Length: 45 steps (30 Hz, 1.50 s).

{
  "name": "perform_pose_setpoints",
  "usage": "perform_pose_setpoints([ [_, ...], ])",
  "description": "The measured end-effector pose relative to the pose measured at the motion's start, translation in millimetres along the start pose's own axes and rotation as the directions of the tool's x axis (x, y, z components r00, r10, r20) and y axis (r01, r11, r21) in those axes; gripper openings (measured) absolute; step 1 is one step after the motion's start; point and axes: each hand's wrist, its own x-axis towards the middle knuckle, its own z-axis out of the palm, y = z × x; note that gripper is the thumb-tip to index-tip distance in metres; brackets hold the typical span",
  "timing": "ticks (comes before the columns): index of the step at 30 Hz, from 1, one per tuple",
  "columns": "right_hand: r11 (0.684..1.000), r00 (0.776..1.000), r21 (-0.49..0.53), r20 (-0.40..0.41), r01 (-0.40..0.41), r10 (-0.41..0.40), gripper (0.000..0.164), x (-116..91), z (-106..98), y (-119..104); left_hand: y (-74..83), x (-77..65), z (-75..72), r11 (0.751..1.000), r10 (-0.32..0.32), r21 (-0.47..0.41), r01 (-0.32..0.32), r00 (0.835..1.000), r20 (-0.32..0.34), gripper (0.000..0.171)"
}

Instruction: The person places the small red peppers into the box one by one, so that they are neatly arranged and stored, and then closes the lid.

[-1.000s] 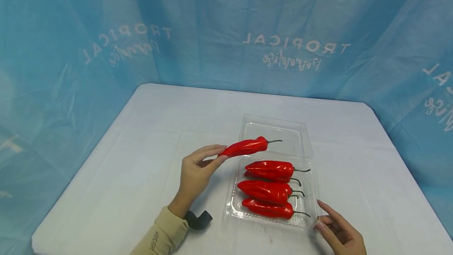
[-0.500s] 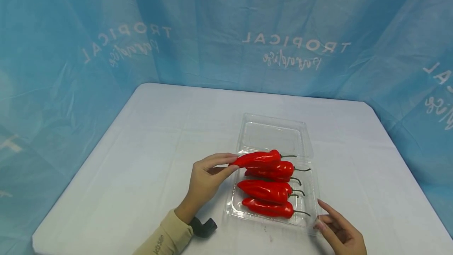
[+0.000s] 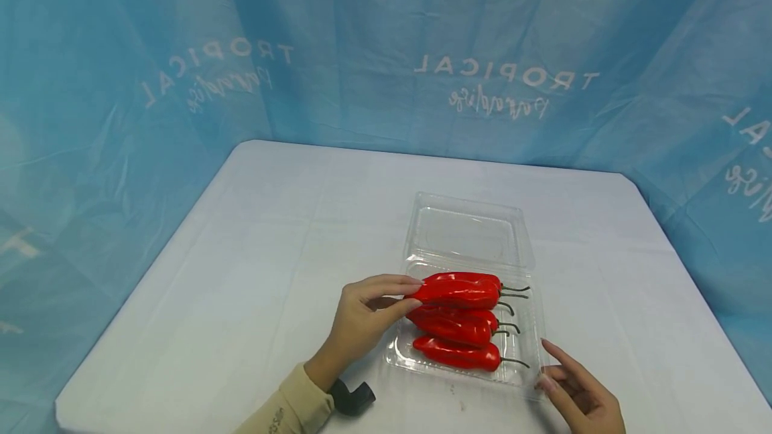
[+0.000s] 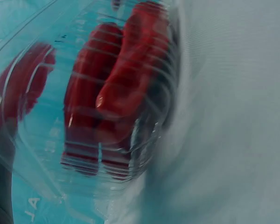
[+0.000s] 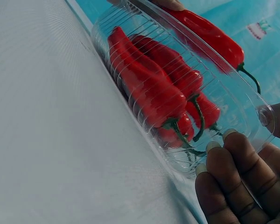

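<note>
My left hand [image 3: 362, 320] pinches a red pepper [image 3: 458, 293] by its pointed tip, thumb below and fingers above. That pepper hovers just over or touches other red peppers [image 3: 455, 355] lying in a clear plastic clamshell container [image 3: 391, 357]; which of these I cannot tell. All stems point right. In the right wrist view the held pepper [image 5: 214, 39] shows above the container's rim. My right hand [image 3: 582, 390] holds the container's near right corner, thumb [image 5: 277, 119] at the rim and fingertips against the outer wall. In the left wrist view the peppers [image 4: 91, 93] look blurred through the plastic.
The container's hinged lid [image 3: 470, 226] lies folded back on the far side. A white-covered table [image 3: 241, 253] spreads around it. Blue curtains [image 3: 362, 52] with printed lettering hang behind and at both sides. A black curved piece [image 3: 352, 399] sits by the left wrist.
My left hand has moved right and toward me, bringing the pepper from above the lid's edge down over the peppers in the container. The right hand stays at the corner.
</note>
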Motion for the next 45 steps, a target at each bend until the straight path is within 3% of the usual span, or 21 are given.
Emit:
perform_pose_setpoints([
  [8, 1.0, 1.0, -0.016, 0.001, -0.007, 0.007, 0.045, -0.7, -0.9, -1.1, 1.4, -1.1, 4.1, 1.0, -0.024, 0.016, 0.023, 0.997, 0.079, 0.027],
  [16, 1.0, 1.0, -0.021, 0.006, -0.022, 0.023, 0.045, -0.7, -0.2, -2.8, 2.5, -2.0, 6.2, 1.0, -0.024, 0.002, 0.024, 0.982, 0.187, 0.025],
  [27, 0.999, 1.0, -0.035, 0.0, -0.017, 0.017, 0.044, -0.8, 1.1, -2.5, 1.6, -3.5, 9.2, 0.995, 0.047, 0.07, -0.074, 0.942, 0.332, 0.023],
  [37, 0.998, 1.0, -0.061, 0.003, -0.028, 0.029, 0.045, -1.2, 0.6, -5.0, 3.1, -2.1, 8.2, 0.975, 0.123, 0.124, -0.187, 0.907, 0.402, 0.027],
  [40, 0.997, 0.999, -0.066, 0.001, -0.043, 0.043, 0.044, -1.4, 1.1, -6.2, 4.5, -1.9, 7.0, 0.967, 0.125, 0.148, -0.206, 0.895, 0.429, 0.029],
  [45, 0.997, 0.999, -0.062, 0.005, -0.051, 0.052, 0.044, -1.9, 1.7, -7.2, 6.6, -2.4, 4.7, 0.97, 0.078, 0.17, -0.176, 0.881, 0.467, 0.032],
])
